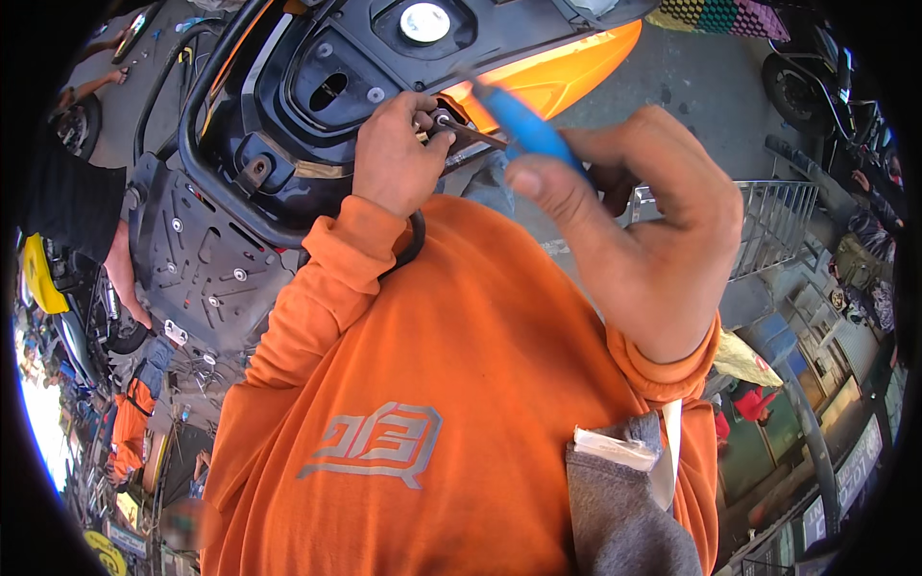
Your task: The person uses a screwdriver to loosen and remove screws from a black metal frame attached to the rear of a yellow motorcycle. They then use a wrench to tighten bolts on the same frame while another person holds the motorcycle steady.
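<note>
My left hand [396,158] is closed in a pinch at the side of a motorcycle's open seat area [298,106]. Its fingertips press on a small dark part [444,123] beside the orange side panel [571,72]. From that part a thin brownish strip [480,137] sticks out to the right; its far end lies close to the tool. Raised to the right, my right hand [667,216] grips a slim blue-handled tool [533,130] between thumb and fingers. The tool points up and left, and its tip is too blurred to make out.
A black tubular rail [187,134] and a slotted rear rack plate [202,264] flank the seat area on the left. A grey cloth [624,490] hangs against my orange shirt. Metal railing [778,216] stands to the right. Other people and motorcycles are around, including a yellow one [43,274].
</note>
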`<act>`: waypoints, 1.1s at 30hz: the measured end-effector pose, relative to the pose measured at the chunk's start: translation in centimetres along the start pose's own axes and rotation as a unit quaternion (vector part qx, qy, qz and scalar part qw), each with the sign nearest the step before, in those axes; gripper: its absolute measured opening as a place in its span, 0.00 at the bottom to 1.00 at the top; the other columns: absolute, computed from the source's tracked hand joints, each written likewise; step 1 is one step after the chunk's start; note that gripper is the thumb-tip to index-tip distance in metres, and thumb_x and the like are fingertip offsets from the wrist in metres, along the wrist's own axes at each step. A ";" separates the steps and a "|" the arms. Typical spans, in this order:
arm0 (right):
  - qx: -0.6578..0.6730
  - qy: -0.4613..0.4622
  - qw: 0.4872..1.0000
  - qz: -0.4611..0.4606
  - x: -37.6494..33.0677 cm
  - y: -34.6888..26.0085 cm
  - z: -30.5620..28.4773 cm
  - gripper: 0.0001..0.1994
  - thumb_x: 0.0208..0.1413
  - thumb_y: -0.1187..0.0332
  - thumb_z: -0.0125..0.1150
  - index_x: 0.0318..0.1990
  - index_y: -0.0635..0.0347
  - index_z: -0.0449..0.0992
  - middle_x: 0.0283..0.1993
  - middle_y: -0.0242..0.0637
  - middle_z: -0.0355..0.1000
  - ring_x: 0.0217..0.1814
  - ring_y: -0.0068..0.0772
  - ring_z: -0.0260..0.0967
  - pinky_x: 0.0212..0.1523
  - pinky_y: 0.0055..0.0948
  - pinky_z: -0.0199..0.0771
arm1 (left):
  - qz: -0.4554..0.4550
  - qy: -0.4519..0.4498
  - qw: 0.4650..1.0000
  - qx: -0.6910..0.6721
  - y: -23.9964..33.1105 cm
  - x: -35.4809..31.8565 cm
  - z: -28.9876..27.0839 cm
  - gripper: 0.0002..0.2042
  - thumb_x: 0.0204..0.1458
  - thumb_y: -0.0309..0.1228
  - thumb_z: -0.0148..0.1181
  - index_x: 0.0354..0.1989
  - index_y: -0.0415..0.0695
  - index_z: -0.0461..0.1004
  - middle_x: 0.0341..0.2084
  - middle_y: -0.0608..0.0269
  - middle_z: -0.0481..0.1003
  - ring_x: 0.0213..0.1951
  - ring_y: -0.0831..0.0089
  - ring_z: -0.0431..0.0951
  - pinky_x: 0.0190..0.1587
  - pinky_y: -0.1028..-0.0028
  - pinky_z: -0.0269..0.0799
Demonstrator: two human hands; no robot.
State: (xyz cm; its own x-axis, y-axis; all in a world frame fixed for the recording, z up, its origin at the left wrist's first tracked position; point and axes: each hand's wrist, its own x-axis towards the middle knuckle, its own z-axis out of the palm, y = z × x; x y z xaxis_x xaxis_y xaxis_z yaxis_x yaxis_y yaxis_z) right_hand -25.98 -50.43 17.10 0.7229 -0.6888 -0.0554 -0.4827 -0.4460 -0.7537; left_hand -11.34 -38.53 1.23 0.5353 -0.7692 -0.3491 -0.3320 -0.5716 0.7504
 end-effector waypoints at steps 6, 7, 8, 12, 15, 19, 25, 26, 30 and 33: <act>0.234 -0.043 0.948 0.210 0.7 0.5 0.5 0.20 0.57 0.63 0.73 0.46 0.72 0.76 0.27 0.35 0.76 0.22 0.15 0.69 0.21 0.15 0.66 | -0.035 -0.006 0.999 -0.006 0.6 0.1 0.0 0.17 0.44 0.25 0.71 0.44 0.37 0.78 0.33 0.52 0.79 0.37 0.57 0.80 0.43 0.63 0.76; 0.280 -0.050 0.933 0.221 0.6 0.6 0.7 0.25 0.57 0.62 0.73 0.53 0.72 0.70 0.27 0.37 0.77 0.23 0.17 0.71 0.21 0.15 0.68 | -0.031 -0.008 0.999 -0.008 0.7 0.1 0.0 0.16 0.44 0.25 0.71 0.43 0.37 0.79 0.33 0.53 0.79 0.37 0.57 0.80 0.43 0.63 0.76; 0.346 -0.047 0.911 0.220 0.4 0.5 0.9 0.30 0.58 0.61 0.72 0.60 0.73 0.65 0.28 0.38 0.77 0.23 0.19 0.72 0.21 0.15 0.69 | -0.028 -0.009 1.000 -0.009 0.7 0.1 0.0 0.15 0.45 0.25 0.71 0.42 0.38 0.79 0.33 0.53 0.79 0.37 0.57 0.80 0.43 0.63 0.76; 0.421 0.006 0.879 0.223 -0.2 0.8 1.9 0.45 0.62 0.64 0.68 0.75 0.70 0.41 0.30 0.45 0.78 0.25 0.26 0.77 0.22 0.17 0.73 | 0.014 -0.015 1.000 -0.023 0.4 0.1 0.2 0.11 0.47 0.25 0.70 0.39 0.41 0.80 0.34 0.54 0.80 0.37 0.56 0.81 0.43 0.62 0.76; 0.398 0.002 0.910 0.119 -0.1 1.6 1.6 0.40 0.54 0.67 0.73 0.71 0.69 0.56 0.33 0.43 0.78 0.28 0.26 0.75 0.26 0.19 0.73 | 0.038 0.005 0.999 -0.010 0.2 0.1 0.4 0.08 0.49 0.26 0.69 0.37 0.41 0.81 0.34 0.55 0.80 0.37 0.56 0.81 0.43 0.61 0.76; 0.074 -0.074 0.989 -0.106 0.7 3.2 -0.8 0.34 0.37 0.65 0.80 0.57 0.62 0.77 0.34 0.38 0.76 0.32 0.28 0.71 0.33 0.26 0.71 | 0.013 -0.006 1.000 -0.005 0.4 0.0 0.4 0.10 0.50 0.26 0.68 0.41 0.41 0.80 0.35 0.55 0.80 0.38 0.55 0.81 0.43 0.61 0.76; -0.187 -0.029 0.966 -0.177 1.4 1.9 -1.8 0.28 0.31 0.57 0.81 0.47 0.52 0.84 0.43 0.32 0.74 0.42 0.33 0.70 0.41 0.32 0.65 | -0.043 -0.003 0.999 0.030 0.7 0.1 0.2 0.18 0.49 0.26 0.69 0.48 0.37 0.76 0.35 0.52 0.81 0.39 0.56 0.82 0.44 0.62 0.77; -0.207 -0.032 0.958 -0.195 1.6 1.5 -1.6 0.27 0.31 0.55 0.80 0.44 0.51 0.84 0.44 0.31 0.74 0.44 0.33 0.70 0.44 0.33 0.64 | -0.029 -0.001 0.999 0.034 0.7 0.1 0.2 0.18 0.48 0.26 0.69 0.49 0.36 0.76 0.36 0.51 0.81 0.39 0.56 0.82 0.44 0.62 0.77; -0.238 -0.023 0.943 -0.229 1.9 0.5 -0.9 0.24 0.32 0.47 0.78 0.37 0.48 0.83 0.43 0.27 0.73 0.46 0.33 0.69 0.49 0.35 0.58 | -0.058 -0.020 0.998 0.004 0.6 0.1 0.1 0.18 0.48 0.25 0.69 0.49 0.36 0.76 0.36 0.51 0.81 0.39 0.55 0.82 0.45 0.62 0.77; -0.240 -0.029 0.954 -0.179 1.4 0.3 -0.9 0.24 0.31 0.44 0.78 0.34 0.46 0.82 0.38 0.24 0.73 0.42 0.32 0.68 0.48 0.34 0.55 | -0.055 -0.012 0.998 0.014 0.6 0.1 0.2 0.18 0.48 0.25 0.68 0.48 0.36 0.77 0.36 0.50 0.81 0.39 0.54 0.82 0.45 0.62 0.77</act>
State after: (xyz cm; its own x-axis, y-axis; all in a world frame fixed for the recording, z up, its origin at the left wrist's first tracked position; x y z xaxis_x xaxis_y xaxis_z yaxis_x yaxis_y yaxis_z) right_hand -25.49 -52.03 17.38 0.9028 -0.4175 0.1028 -0.3613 -0.8662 -0.3453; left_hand -11.62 -38.96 1.56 0.5508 -0.7077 -0.4425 -0.2938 -0.6606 0.6908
